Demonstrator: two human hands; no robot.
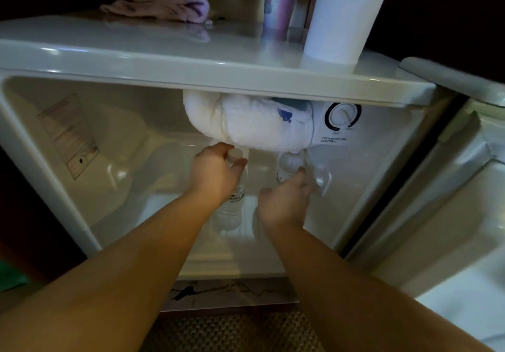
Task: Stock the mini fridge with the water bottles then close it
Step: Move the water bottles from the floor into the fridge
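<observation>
From the head view, the mini fridge stands open, its door swung off to the right, and both bare arms reach into the white cavity under a thick lump of frost that bulges beside the temperature dial. The left hand has its fingers and thumb curled round the capped neck of a clear water bottle, which stands upright on the fridge floor near the middle. The right hand reaches towards a second water bottle standing further back on the right; its fingertips touch or nearly touch the bottle's side, fingers loosely spread, and I cannot tell whether they have closed on it. On the fridge top sit a white tumbler, an iridescent cup and a pink cloth, none of it part of the job. These bottles look full, so I would judge them fairly heavy for their size, with thin walls that dent and crackle if squeezed hard, and smooth plastic that could turn slick with condensation. The stiff shoulder just under the cap, where the left hand has it, seems the surest place to grip; lower down, a wrap round the ribbed middle would serve. Clearance beneath the frost looks tight.
</observation>
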